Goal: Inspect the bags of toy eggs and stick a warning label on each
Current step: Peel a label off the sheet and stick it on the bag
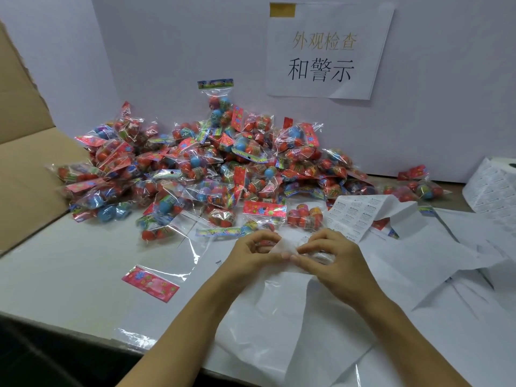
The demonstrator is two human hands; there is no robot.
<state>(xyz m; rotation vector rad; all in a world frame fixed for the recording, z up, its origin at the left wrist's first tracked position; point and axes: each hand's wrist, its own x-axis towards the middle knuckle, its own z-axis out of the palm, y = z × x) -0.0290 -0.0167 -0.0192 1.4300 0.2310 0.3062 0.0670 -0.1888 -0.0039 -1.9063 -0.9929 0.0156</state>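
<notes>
White table (69, 275), heaped glossy egg bags (212, 163)

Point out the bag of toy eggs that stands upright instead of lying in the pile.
The bag at the back, leaning on the white wall: its colourful header card points up, above the pile of bags, left of the paper sign.

We see the heap of clear plastic bags of toy eggs (212, 166) along the white desk's (69, 275) back edge, a brown cardboard box (25, 152) at its left edge, the white label roll (494, 188) at its right edge.
</notes>
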